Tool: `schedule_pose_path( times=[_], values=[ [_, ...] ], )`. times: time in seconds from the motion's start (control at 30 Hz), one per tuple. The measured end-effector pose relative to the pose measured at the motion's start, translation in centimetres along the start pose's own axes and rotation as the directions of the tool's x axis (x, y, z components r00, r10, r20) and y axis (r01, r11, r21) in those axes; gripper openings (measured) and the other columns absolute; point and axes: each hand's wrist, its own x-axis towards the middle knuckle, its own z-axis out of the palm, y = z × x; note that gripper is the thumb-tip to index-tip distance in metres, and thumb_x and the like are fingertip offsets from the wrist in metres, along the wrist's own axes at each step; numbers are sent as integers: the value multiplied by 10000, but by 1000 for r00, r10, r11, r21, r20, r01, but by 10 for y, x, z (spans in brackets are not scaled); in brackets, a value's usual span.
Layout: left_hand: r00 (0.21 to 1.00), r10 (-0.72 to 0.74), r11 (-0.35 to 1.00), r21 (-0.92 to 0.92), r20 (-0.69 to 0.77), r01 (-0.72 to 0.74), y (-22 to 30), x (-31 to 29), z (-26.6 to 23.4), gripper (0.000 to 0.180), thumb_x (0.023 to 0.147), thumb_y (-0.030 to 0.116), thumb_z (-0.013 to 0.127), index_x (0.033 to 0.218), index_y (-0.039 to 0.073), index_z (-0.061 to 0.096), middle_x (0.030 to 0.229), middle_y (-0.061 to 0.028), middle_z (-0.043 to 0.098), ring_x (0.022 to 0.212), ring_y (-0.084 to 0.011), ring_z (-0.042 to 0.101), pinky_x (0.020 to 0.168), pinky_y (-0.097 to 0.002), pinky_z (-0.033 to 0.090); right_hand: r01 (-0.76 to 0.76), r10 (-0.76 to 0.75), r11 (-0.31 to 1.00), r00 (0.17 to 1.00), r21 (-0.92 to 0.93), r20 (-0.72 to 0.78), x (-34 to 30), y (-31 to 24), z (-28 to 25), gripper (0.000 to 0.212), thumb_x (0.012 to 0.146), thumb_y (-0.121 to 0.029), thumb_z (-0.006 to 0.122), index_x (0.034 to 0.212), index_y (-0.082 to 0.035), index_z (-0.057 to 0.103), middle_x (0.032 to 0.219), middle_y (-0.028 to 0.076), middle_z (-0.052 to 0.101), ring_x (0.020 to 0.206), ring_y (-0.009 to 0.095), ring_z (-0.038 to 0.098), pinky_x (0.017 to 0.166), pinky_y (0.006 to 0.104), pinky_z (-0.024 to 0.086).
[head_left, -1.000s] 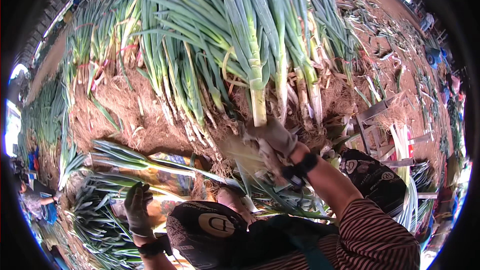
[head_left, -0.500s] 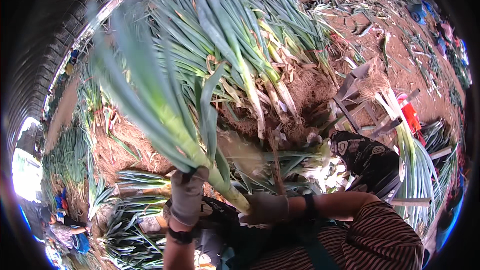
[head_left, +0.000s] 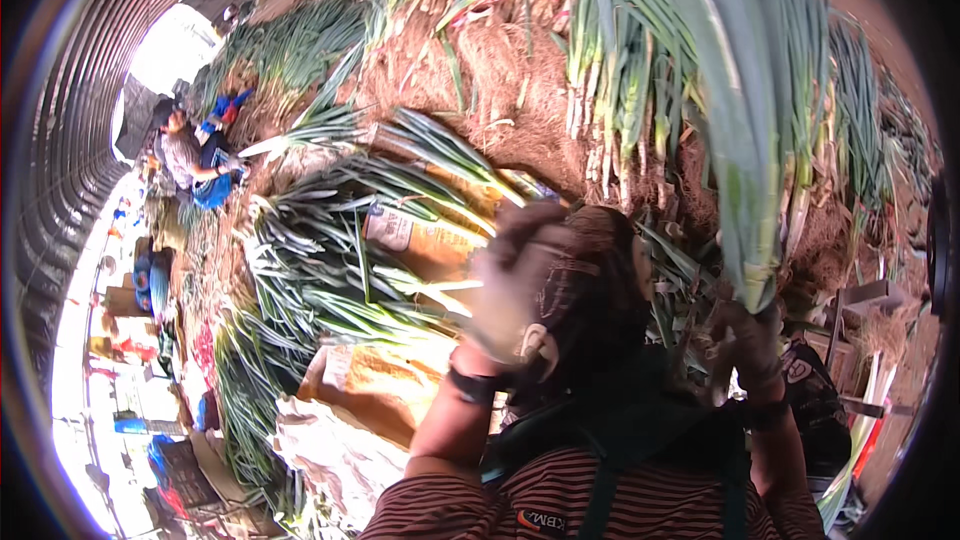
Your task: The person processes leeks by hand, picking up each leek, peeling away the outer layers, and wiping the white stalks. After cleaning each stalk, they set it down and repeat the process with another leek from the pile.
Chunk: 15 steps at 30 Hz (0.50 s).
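My gloved right hand [head_left: 748, 345] grips a thick leek [head_left: 752, 180] near its lower end. Its broad green leaves rise toward the top of the view, and its base is hidden by the glove. Farther left is my gloved left hand [head_left: 505, 290], apart from that leek and raised by my dark-trousered knee [head_left: 595, 280]. Motion smears its fingers. Just left of it, trimmed leeks [head_left: 340, 290] lie in a loose pile, partly over yellow-orange sacks [head_left: 375, 380].
Uncleaned leeks [head_left: 630, 60] stand massed along the far side, roots spread over brown soil. To the right is a small stand [head_left: 870, 295] with projecting bars. A co-worker [head_left: 192, 155] sits at the far left. A pale crumpled sack [head_left: 335, 450] lies near left.
My view has swung left. My left hand has let go of the leek and moved away leftward. The leek now stands upright in my right hand at the right.
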Motion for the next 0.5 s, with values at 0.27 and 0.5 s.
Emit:
schedule_pose_path(
  times=[0.27, 0.5],
  values=[
    [263, -567, 665, -246, -780, 705, -225, -129, -283, 292, 840, 276, 701, 686, 65, 570, 572, 8, 466, 452, -83, 389, 430, -277, 319, -79, -19, 962, 935, -261, -355, -2, 49, -13, 270, 931, -293, 580, 885, -29, 614, 635, 5, 534, 552, 100, 503, 513, 274, 407],
    [-60, -501, 423, -305, -863, 853, -336, -224, -323, 740, 727, 405, 832, 1128, -157, 568, 1034, -134, 620, 866, -216, 514, 806, -371, 470, 1, -78, 965, 956, -263, -283, 62, 83, 0, 290, 913, -316, 602, 980, -34, 590, 664, 16, 560, 545, 123, 535, 489, 269, 432]
  ],
)
